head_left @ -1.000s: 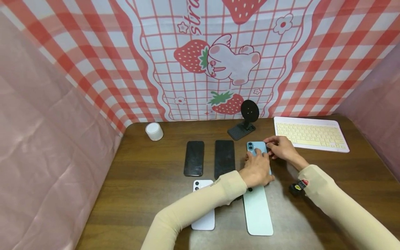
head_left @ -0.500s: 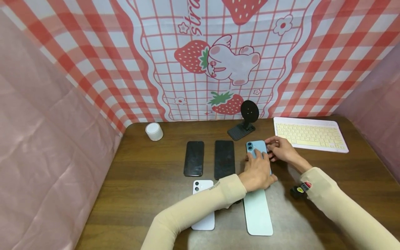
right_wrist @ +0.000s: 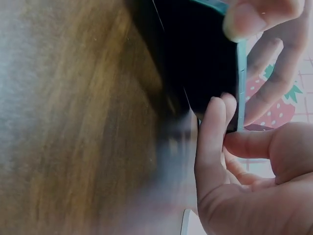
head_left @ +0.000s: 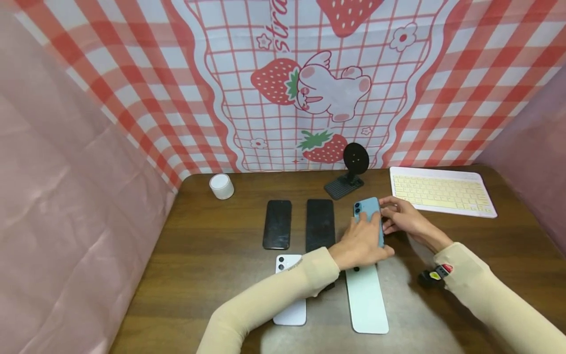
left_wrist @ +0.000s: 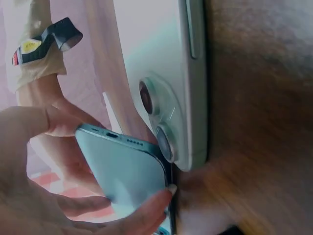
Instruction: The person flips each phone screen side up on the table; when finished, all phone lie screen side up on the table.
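Left hand [head_left: 362,241] and right hand [head_left: 404,219] are clamped on one blue phone [head_left: 371,205], which is held tilted at a wooden worktop [head_left: 212,275].
The phone's back and left edge are spanned by the left hand's curled fingers, the thumb set at the near right corner; its far right side is pinched by the right hand, one finger laid against the dark screen face. It is presumably held from both sides so that the tilt is steadied. Just nearside of the left hand, a mint-green phone [head_left: 369,305] is laid camera-side up. To that hand's left, two black phones [head_left: 320,221] are set apart, apparently for order. Beyond the right hand, a keyboard [head_left: 442,191] is seen.
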Motion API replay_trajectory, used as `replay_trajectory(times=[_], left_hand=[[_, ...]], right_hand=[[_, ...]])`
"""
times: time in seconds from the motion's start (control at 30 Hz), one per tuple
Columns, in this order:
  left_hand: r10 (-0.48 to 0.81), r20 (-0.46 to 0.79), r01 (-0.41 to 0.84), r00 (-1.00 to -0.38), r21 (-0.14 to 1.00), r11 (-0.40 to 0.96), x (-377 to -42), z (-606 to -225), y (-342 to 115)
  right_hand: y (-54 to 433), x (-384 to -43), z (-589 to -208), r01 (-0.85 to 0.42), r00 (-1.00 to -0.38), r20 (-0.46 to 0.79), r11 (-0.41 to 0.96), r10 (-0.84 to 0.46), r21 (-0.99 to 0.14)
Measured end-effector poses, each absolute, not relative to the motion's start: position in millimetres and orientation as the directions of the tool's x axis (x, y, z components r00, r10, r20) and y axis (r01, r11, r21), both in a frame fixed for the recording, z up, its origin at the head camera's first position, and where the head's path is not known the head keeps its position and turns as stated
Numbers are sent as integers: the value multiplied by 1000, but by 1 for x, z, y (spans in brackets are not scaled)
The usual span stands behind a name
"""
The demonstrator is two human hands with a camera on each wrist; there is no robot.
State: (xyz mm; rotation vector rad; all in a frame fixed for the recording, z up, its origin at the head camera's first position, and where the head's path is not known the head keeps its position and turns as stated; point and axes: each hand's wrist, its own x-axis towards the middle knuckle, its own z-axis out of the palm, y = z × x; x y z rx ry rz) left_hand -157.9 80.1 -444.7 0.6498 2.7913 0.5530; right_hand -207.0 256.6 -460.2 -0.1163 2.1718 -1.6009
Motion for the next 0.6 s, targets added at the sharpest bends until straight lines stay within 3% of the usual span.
replay_trajectory(times=[0.43, 0.6], left_hand=[[520, -115, 307, -846, 693, 653, -165, -446, 64], [524, -111, 271, -845, 755, 597, -170, -447, 58]], right_hand=[[257, -201, -462, 203, -875, -314, 310, -369, -929], [255, -200, -464, 184, -874, -317, 353, -367, -917]])
